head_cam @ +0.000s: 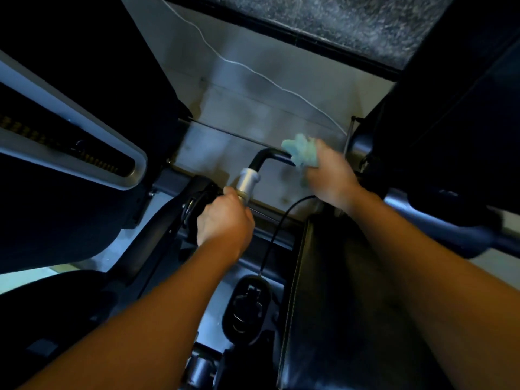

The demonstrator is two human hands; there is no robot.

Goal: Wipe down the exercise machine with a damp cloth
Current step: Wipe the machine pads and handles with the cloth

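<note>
A bent black handle bar of the exercise machine rises from a silver metal collar in the middle of the view. My left hand grips the bar's lower part just below the collar. My right hand holds a crumpled light green cloth against the far end of the black bar. The right hand and the cloth are blurred. The bar's tip is hidden by the cloth.
A dark padded seat or bench lies under my right forearm. A grey-rimmed machine part stands at left, dark machine bodies at both sides. A black cable loops down to a black oval base. A white cord crosses the pale tiled floor.
</note>
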